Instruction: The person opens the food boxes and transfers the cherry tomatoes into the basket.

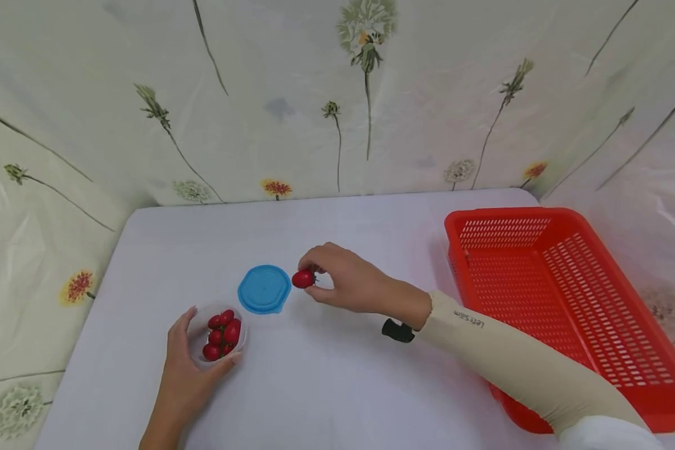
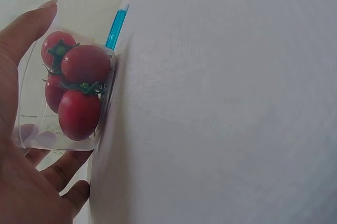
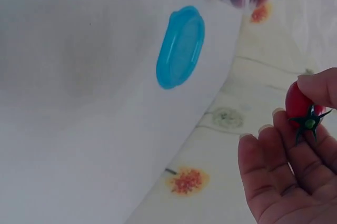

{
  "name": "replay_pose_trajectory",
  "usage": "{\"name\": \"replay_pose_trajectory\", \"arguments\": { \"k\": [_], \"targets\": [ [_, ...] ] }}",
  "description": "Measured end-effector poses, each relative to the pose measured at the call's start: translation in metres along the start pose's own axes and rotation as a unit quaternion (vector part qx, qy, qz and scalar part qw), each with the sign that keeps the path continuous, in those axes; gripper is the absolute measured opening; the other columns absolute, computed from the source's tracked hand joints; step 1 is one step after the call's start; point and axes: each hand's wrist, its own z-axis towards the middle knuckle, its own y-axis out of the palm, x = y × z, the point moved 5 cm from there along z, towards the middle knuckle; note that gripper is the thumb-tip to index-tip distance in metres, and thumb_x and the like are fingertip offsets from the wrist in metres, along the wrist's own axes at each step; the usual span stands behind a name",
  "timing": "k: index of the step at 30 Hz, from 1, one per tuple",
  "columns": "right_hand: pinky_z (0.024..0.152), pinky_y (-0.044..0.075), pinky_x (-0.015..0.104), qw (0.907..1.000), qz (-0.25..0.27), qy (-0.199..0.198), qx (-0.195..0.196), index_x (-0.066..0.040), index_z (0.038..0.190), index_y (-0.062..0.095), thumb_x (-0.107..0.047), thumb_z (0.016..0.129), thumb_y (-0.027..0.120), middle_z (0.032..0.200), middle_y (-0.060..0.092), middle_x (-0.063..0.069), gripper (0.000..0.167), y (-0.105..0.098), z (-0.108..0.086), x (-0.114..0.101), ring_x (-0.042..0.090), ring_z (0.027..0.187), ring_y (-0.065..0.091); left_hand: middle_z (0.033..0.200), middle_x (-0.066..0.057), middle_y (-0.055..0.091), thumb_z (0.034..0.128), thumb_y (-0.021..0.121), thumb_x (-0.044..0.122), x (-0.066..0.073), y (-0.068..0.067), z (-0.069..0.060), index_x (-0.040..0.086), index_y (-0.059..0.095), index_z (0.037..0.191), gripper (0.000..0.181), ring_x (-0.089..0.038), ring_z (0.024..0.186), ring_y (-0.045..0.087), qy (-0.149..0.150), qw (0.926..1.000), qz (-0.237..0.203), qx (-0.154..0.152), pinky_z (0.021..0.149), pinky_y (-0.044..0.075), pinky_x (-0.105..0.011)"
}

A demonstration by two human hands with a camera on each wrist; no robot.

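Our right hand (image 1: 350, 282) pinches a small red tomato (image 1: 302, 279) between thumb and fingertips, its green stalk end turned toward the palm, near the centre of the head view. Just left of it, a blue lid (image 1: 264, 289) lies on the white tabletop (image 1: 337, 400). At lower left, our left hand (image 1: 188, 369) curls around a clear tub (image 1: 200, 314) holding several more tomatoes (image 1: 232, 332). We see a red basket (image 1: 512, 281) filling the right side.

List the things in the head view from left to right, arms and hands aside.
Tub of tomatoes, lid, held tomato, basket.
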Motion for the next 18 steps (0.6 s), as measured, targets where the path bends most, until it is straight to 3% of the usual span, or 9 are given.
{"name": "replay_pose_trajectory", "arguments": {
  "k": [9, 18],
  "targets": [
    [0.087, 0.06, 0.039, 0.9952, 0.008, 0.062, 0.076, -0.013, 0.125, 0.064, -0.015, 0.091, 0.082, 0.119, 0.065, 0.0, 0.039, -0.046, -0.039, 0.032, 0.025, 0.109, 0.064, 0.165, -0.015, 0.025, 0.078, 0.091, 0.05, 0.0, 0.002, 0.0, 0.024, 0.011, 0.168, 0.123, -0.043, 0.149, 0.028, -0.004, 1.0, -0.004, -0.002, 0.103, 0.043, -0.07],
    [0.087, 0.061, 0.041, 0.9834, -0.003, 0.111, 0.144, -0.016, 0.123, 0.065, -0.016, 0.089, 0.085, 0.118, 0.067, -0.004, 0.039, -0.075, -0.08, 0.062, 0.018, 0.107, 0.064, 0.165, -0.015, 0.025, 0.0779, 0.091, 0.051, 0.0, 0.002, -0.001, 0.024, 0.011, 0.168, 0.123, -0.042, 0.149, 0.028, -0.011, 0.9999, 0.0, -0.002, 0.106, 0.041, -0.071]
  ]
}}
